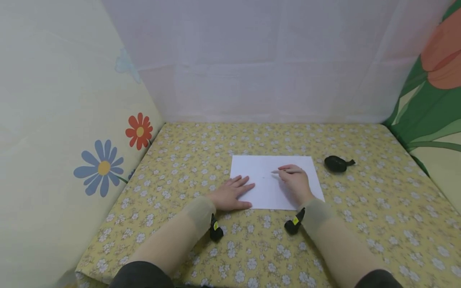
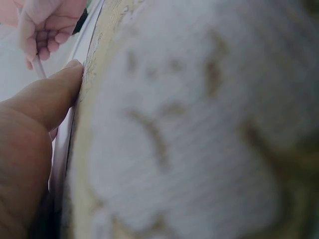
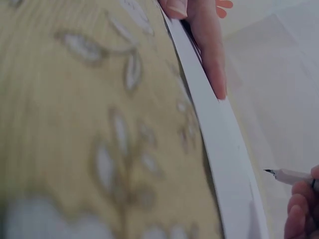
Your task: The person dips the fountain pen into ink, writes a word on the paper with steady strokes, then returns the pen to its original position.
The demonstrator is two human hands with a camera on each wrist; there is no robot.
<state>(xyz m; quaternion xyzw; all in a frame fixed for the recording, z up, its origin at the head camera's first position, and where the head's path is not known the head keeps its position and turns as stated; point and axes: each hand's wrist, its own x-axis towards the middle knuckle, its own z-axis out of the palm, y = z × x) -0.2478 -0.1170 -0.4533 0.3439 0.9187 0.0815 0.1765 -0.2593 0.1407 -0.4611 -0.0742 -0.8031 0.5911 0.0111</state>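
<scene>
A white sheet of paper (image 1: 266, 198) lies on the flowered tablecloth. My left hand (image 1: 232, 194) rests on its left side, fingers spread, with the thumb along the near edge. Over the paper's right half my right hand (image 1: 297, 184) holds a pale pen (image 1: 282, 171) between thumb and fingers, its tip pointing left. In the right wrist view the dark tip of the pen (image 3: 281, 174) shows above the paper (image 3: 224, 144). A small faint mark (image 1: 264, 177) is on the sheet, just left of the pen tip. The left wrist view shows the left thumb close up.
A black rounded object with a short tail (image 1: 336, 164) lies right of the paper. Yellow flowered cloth (image 1: 194, 152) covers the table. A pale curtain (image 1: 273, 80) hangs behind it, and flower-printed panels stand at both sides. Each wrist wears a small black camera (image 1: 216, 231).
</scene>
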